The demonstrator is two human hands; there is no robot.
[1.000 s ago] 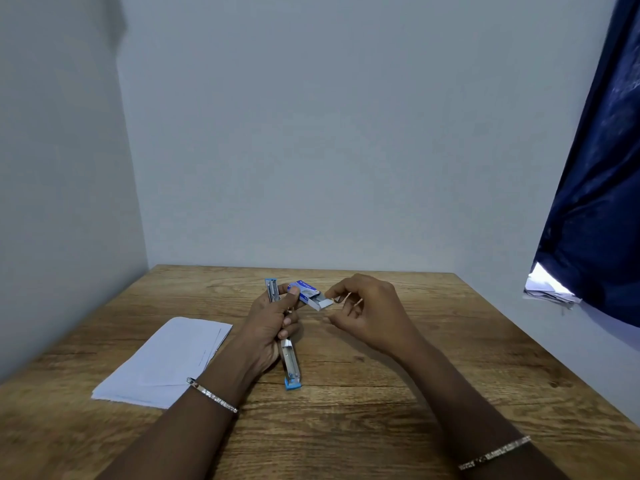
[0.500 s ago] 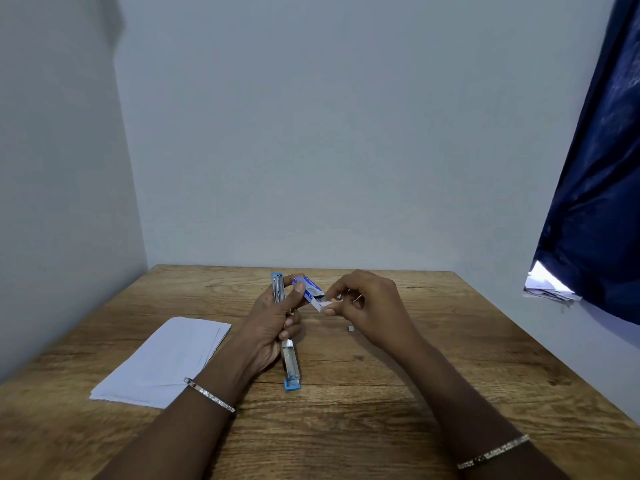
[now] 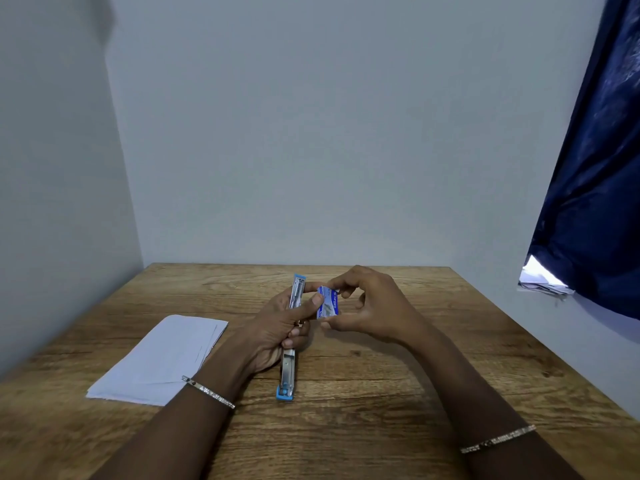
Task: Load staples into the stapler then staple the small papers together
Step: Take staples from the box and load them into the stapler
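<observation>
A blue and metal stapler (image 3: 287, 372) is opened out flat, one end resting on the table, the other raised. My left hand (image 3: 277, 327) grips its middle, and its thumb also presses a small blue and white staple box (image 3: 327, 302). My right hand (image 3: 367, 306) pinches that box from the right with thumb and fingers. A stack of small white papers (image 3: 159, 358) lies on the table to the left of my left hand. No loose staples can be seen.
The wooden table (image 3: 381, 393) stands in a corner between a grey back wall and a left wall. A dark blue curtain (image 3: 595, 188) hangs at the right over a ledge with crumpled paper (image 3: 543, 282).
The stapler's raised end has tilted more upright. The staple box has turned from pointing right to standing nearly upright, and my right hand has closed around it.
</observation>
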